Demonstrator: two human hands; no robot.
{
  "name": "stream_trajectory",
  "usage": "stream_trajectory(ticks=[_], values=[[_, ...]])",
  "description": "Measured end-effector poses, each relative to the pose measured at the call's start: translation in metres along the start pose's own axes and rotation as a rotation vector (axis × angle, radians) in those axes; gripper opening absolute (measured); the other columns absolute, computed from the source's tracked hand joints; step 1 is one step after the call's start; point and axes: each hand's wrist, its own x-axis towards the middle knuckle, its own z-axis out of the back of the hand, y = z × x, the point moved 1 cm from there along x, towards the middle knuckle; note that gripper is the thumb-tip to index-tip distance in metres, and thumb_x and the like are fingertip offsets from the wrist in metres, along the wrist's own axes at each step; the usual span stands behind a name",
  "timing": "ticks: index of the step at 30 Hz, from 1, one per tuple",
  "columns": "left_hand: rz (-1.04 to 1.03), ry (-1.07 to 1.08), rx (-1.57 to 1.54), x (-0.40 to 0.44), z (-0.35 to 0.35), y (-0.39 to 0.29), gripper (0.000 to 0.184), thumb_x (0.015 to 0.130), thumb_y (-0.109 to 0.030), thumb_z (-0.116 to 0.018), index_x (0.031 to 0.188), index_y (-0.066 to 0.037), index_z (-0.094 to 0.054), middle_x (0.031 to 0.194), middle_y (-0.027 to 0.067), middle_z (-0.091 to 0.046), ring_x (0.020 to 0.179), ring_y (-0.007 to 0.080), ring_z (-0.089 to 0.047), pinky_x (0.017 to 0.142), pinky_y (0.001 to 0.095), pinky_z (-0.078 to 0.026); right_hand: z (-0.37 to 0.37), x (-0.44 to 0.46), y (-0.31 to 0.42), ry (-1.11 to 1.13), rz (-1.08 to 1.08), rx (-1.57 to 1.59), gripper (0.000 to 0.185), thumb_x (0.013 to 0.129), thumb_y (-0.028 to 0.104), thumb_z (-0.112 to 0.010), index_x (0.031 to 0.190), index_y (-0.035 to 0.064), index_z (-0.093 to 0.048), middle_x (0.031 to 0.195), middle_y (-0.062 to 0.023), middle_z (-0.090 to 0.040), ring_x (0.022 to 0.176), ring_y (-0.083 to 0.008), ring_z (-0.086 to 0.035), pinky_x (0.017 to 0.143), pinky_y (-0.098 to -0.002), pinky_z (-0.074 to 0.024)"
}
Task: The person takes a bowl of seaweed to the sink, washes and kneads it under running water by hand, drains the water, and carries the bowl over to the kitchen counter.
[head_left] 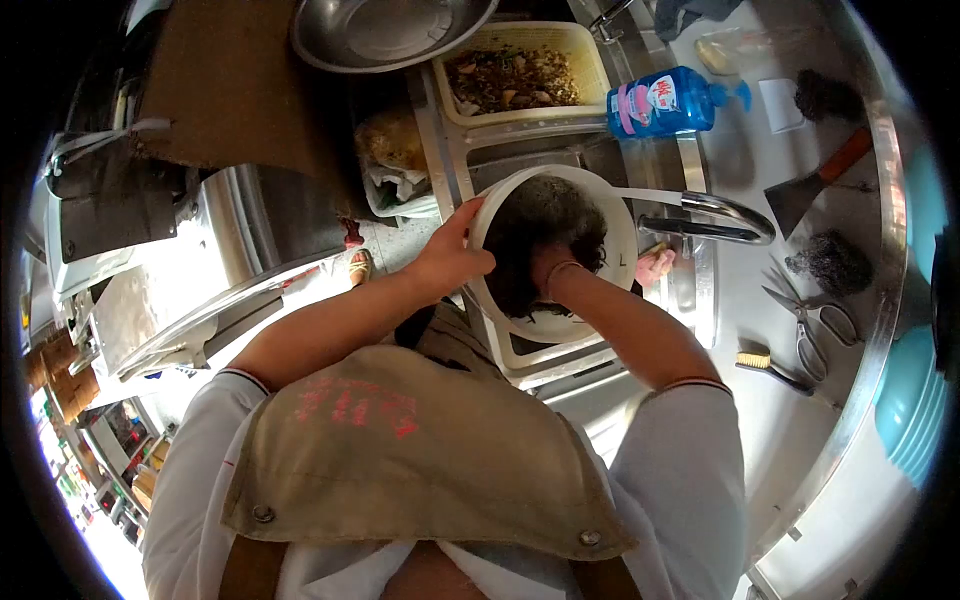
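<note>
A white round tub [622, 230] stands tilted over the sink, with a dark, curly, leafy-looking mass [520, 220] inside that I cannot name for certain. My left hand [458, 252] is closed on the tub's left rim, the fingers on its outer side. Deep in the dark mass, my right hand [550, 268] is sunk past the knuckles, so its fingers are hidden. A thin band circles that wrist. The chrome faucet [735, 212] reaches toward the tub from the right, and its white end part [648, 195] lies over the rim.
Beyond the tub are a cream basket [604, 85] of food scraps, a blue pump bottle [655, 104] and a steel bowl [395, 30]. On the right counter lie scissors [803, 318], a brush [772, 370], a scraper [815, 185] and scouring pads [832, 263]. A pink cloth [655, 264] sits by the faucet.
</note>
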Motion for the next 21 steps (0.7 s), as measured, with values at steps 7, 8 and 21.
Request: stream_trajectory(ticks=[7,8,21], values=[[0.025,0.023,-0.034,-0.004,0.001,-0.003,0.074,0.065,-0.004,-0.057,0.133,-0.005,-0.026,0.108,0.0129,-0.047,0.095,0.0224,-0.049,0.082,0.0306,-0.041,0.021,0.029,-0.009,0.150,-0.130,0.524,0.055,0.079,0.038,-0.053,0.124,0.0077,-0.044,0.128,-0.0166,-0.042,0.114,-0.0304,-0.044,0.094,-0.0430,-0.0360],[0.013,0.024,-0.044,-0.004,0.001,-0.004,0.075,0.066,-0.003,-0.057,0.134,-0.008,-0.025,0.109,0.0131,-0.046,0.096,0.0226,-0.048,0.082,0.0319,-0.041,0.023,0.029,-0.012,0.149,-0.166,0.639,0.054,0.079,0.037,-0.053,0.123,0.0070,-0.045,0.127,-0.0167,-0.043,0.113,-0.0303,-0.045,0.094,-0.0427,-0.0361],[0.077,-0.001,-0.016,0.007,-0.018,-0.022,0.078,0.067,-0.002,-0.058,0.135,-0.002,-0.020,0.116,0.0148,-0.046,0.099,0.0233,-0.050,0.084,0.0309,-0.042,0.095,-0.122,-0.056,-0.126,-0.076,1.013,0.080,0.068,0.057,-0.062,0.127,0.0059,-0.041,0.123,-0.0199,-0.046,0.115,-0.0325,-0.044,0.095,-0.0396,-0.0362]])
